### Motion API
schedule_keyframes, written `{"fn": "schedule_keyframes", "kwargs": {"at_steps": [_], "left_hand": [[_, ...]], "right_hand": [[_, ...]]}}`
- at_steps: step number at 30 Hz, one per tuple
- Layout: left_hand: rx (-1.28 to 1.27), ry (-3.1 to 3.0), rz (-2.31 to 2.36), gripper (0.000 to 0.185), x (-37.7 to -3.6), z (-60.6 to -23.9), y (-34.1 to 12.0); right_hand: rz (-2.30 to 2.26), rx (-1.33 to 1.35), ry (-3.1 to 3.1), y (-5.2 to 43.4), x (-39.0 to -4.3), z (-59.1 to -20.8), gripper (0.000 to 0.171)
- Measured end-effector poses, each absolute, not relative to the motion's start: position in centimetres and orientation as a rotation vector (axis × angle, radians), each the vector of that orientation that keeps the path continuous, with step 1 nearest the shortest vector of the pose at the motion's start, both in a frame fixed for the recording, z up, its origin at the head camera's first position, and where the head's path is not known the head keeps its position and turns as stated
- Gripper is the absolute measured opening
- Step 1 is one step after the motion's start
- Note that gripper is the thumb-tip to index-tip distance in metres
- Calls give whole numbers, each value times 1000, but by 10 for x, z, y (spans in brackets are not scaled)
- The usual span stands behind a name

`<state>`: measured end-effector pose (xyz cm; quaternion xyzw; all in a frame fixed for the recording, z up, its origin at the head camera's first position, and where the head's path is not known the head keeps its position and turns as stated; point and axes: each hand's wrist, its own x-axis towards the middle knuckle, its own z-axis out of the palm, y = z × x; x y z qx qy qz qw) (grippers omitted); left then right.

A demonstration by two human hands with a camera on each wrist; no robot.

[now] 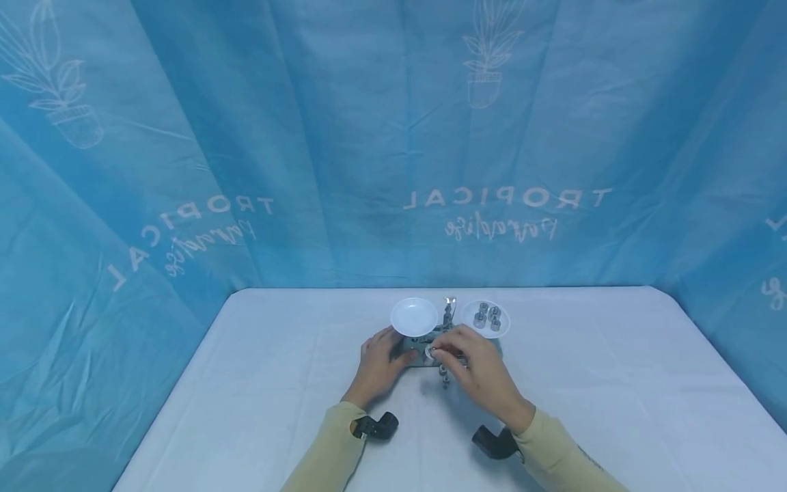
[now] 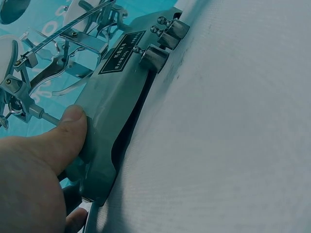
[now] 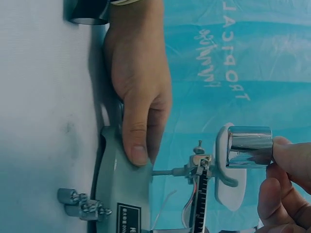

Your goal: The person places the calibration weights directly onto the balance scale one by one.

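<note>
- A person's left hand [image 1: 378, 362] steadies the grey-green base [image 2: 114, 111] of a two-pan balance scale [image 1: 449, 331] just below centre of the head view, on a table [image 1: 246, 383] draped in a white cloth.
- In the left wrist view the thumb [image 2: 65, 128] presses on the upper face of the base at the left of the frame, with a fingertip showing under the base's end at the bottom edge; the hand clasps the base.
- The right hand [image 1: 476, 369] sits just right of the left hand in the head view, over the front of the scale.
- In the right wrist view its fingertips [image 3: 291, 155] pinch a shiny cylindrical metal weight [image 3: 249, 147] at the right edge of the frame, held off the table and just beside the left pan.
- The left pan [image 1: 415, 316] is a bare white dish; the right pan [image 1: 486, 319] carries several small metal weights [image 1: 488, 316].
- Three small knobbed weights [image 2: 163, 41] stand against the base at the top centre of the left wrist view, on the cloth.
- A blue printed backdrop [image 1: 393, 137] reading "TROPICAL" fills the upper half of the head view.
</note>
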<state>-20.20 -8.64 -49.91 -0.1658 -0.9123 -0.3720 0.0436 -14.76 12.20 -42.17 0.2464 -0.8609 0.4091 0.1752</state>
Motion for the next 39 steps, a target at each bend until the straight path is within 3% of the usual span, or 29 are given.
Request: {"fn": "schedule_keyframes", "kwargs": {"at_steps": [39], "left_hand": [[-509,-2809,-1113,60,-203,-499,-87]], "right_hand": [[1171,653,-2320,99,-170,-404,5]]}}
